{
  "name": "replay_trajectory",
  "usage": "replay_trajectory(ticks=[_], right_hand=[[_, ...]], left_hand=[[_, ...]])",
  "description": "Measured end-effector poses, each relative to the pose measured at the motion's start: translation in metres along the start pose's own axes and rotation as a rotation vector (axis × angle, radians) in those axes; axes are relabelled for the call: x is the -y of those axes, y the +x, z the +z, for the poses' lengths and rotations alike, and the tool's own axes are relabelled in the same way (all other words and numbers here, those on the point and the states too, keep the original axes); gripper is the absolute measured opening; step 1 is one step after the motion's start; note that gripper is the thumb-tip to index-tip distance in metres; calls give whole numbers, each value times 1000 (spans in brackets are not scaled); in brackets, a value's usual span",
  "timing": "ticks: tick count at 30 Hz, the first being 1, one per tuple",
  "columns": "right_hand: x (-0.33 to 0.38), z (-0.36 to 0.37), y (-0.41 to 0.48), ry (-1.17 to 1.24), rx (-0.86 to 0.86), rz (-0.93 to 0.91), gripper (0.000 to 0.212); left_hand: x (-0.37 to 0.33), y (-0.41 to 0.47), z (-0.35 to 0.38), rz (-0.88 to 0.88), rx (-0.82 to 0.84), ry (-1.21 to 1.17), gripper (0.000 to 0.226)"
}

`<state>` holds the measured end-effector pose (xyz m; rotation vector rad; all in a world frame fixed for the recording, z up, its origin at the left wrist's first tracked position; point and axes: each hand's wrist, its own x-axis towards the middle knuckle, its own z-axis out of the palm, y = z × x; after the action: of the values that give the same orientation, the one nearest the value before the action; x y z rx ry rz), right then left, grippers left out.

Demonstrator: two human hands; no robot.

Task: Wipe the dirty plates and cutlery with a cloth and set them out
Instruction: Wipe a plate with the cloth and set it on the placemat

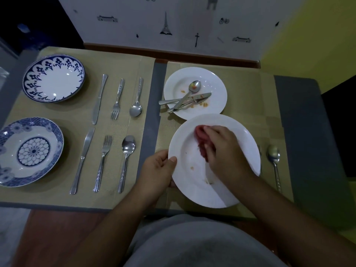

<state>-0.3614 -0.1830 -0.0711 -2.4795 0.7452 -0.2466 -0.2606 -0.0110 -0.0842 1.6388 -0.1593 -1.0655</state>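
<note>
Our right hand (224,149) has its grip closed down on the bunched red cloth (202,140), pressing it into the near white plate (194,182), while our left hand (158,168) pinches that plate's left rim, thumb on top. We judge the wiping midway: crumbs remain near the plate's centre, so the next stroke should sweep there. Behind it waits the second dirty plate (215,83) with its soiled cutlery (187,99).

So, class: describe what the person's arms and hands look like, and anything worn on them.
Both forearms are bare, with no sleeves in view. The left hand and right hand carry no gloves, rings, watch or bracelets that I can see. A grey garment covers the body below.
</note>
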Motion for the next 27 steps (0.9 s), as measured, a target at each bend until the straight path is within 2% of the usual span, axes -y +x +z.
replay_trajectory(ticks=[3,6,8,11,13,15,19,21,23,26,27], right_hand=[[17,4,-10,59,226,-218,36],[10,-1,-22,-20,463,-423,27],[1,-7,-23,-18,443,-418,26],[-2,-11,-9,43,110,-198,33],[6,-7,0,59,-5,-70,38],[14,-1,-2,70,95,-160,39],[11,-3,-17,-29,433,-426,35],[4,-12,-14,-8,494,-480,31],[3,-20,-9,88,416,-402,32],[5,-23,3,184,70,-106,41],[6,-23,6,178,23,-56,45]], left_hand=[[-8,4,-6,26,-9,22,25],[-12,5,-12,31,-1,18,25],[-11,4,-13,13,17,-26,25],[-12,3,-9,-4,47,-29,27],[-14,3,-6,1,67,-21,26],[-18,4,-8,2,69,-37,26],[-18,4,-14,-42,60,-76,26],[-14,1,-13,-70,48,-107,26],[-10,0,-9,-81,31,-118,25],[-11,2,-6,-79,8,-97,24],[-13,3,-7,-74,7,-93,24]])
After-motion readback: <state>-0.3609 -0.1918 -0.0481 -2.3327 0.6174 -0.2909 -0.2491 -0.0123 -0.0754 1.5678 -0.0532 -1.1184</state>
